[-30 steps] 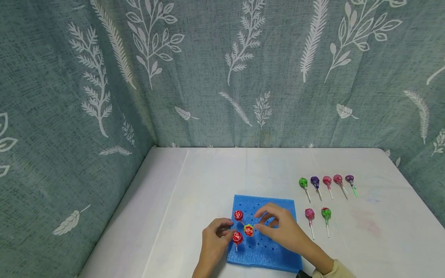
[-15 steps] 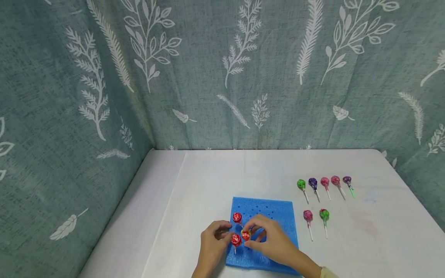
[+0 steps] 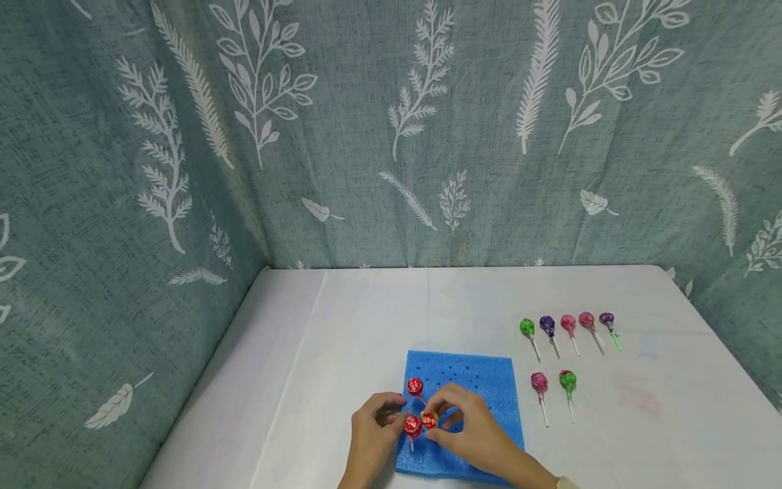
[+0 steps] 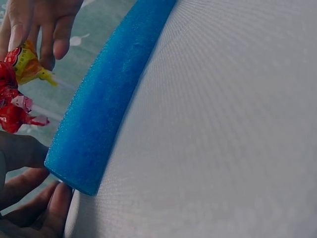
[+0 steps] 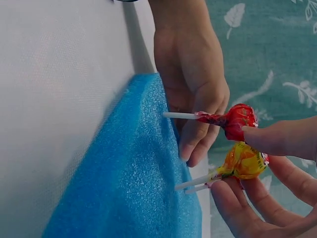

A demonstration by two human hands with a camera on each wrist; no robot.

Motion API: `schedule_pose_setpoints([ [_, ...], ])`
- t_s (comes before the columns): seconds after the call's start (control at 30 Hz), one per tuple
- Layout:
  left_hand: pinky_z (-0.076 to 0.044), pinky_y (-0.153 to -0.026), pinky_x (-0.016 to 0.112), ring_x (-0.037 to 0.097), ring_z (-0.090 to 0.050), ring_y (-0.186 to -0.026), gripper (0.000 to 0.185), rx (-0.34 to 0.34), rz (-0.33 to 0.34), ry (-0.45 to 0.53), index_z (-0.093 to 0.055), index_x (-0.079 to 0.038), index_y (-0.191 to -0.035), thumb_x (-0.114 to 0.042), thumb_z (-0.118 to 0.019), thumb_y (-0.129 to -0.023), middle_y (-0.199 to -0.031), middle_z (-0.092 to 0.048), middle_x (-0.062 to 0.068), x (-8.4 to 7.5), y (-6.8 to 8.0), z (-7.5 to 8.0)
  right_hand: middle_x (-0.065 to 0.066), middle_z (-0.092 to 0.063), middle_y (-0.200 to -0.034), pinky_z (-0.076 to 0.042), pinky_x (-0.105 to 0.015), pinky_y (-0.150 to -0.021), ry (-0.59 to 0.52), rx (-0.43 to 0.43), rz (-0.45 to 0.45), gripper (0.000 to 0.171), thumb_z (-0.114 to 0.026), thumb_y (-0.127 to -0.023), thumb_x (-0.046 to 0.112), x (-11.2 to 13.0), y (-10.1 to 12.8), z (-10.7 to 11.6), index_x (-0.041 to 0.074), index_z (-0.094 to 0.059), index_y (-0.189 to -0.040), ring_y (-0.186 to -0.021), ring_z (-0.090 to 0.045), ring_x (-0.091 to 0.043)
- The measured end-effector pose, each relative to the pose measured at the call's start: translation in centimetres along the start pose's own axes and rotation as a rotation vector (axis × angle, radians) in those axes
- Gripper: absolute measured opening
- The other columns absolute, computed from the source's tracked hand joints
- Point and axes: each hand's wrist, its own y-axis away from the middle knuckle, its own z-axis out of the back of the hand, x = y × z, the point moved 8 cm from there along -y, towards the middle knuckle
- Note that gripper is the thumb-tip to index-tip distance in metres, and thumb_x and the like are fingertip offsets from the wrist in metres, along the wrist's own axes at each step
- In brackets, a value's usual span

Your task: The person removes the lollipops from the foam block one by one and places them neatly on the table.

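A blue foam block [image 3: 489,390] with small holes lies on the white table. My left hand [image 3: 374,429] grips its left edge, fingers [image 4: 57,206] at the corner in the left wrist view. My right hand [image 3: 467,428] pinches the head of a yellow-and-red wrapped lollipop [image 5: 245,161], whose white stick meets the foam. Close beside it, a red lollipop [image 3: 412,426] stands upright in the block near my left fingertips. Another red lollipop [image 3: 415,386] stands farther back; its stick is partly hidden in the right wrist view.
On the table right of the foam, five lollipops lie in a back row, among them a green lollipop [image 3: 527,328] and a purple lollipop [image 3: 607,319]. Nearer lie a pink lollipop [image 3: 539,382] and a green-and-red lollipop [image 3: 567,380]. A patterned curtain [image 3: 366,136] hangs behind.
My right hand has moved left and nearer, from beside the yellow-and-red lollipop with fingers apart to pinching its head. The left hand stays at the foam edge. The head view has shifted slightly.
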Motion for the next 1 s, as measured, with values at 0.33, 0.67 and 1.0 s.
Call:
schedule_pose_setpoints([
  [0.33, -0.053, -0.073, 0.021, 0.013, -0.063, -0.081, 0.021, -0.002, -0.006, 0.013, -0.069, -0.006, -0.094, -0.001, -0.076, -0.074, -0.095, -0.066, 0.003, 0.0, 0.0, 0.0, -0.001, -0.061, -0.096, -0.056, -0.027, -0.072, -0.058, -0.064, 0.006, 0.02, -0.072, -0.081, 0.001, -0.4, 0.0, 0.6, 0.012, -0.064, -0.095, -0.087, -0.06, -0.018],
  [0.67, -0.053, -0.071, 0.02, 0.011, -0.062, -0.077, 0.021, -0.011, -0.009, 0.011, -0.069, -0.006, -0.092, -0.001, -0.077, -0.073, -0.093, -0.067, 0.004, -0.2, 0.1, -0.2, -0.003, -0.061, -0.096, -0.056, -0.029, -0.073, -0.082, -0.102, 0.044, 0.02, -0.07, -0.08, -0.002, 0.3, 0.0, 1.4, 0.01, -0.064, -0.096, -0.088, -0.061, -0.022],
  [1.0, -0.054, -0.071, 0.021, 0.013, -0.064, -0.077, 0.022, -0.032, -0.029, 0.034, -0.069, -0.005, -0.091, 0.002, -0.077, -0.072, -0.093, -0.067, 0.005, -0.3, 0.0, -0.1, -0.006, -0.061, -0.096, -0.057, -0.034, -0.071, -0.079, -0.161, 0.268, 0.024, -0.067, -0.082, -0.006, 3.0, -0.2, 4.3, 0.009, -0.062, -0.1, -0.087, -0.061, -0.024],
])
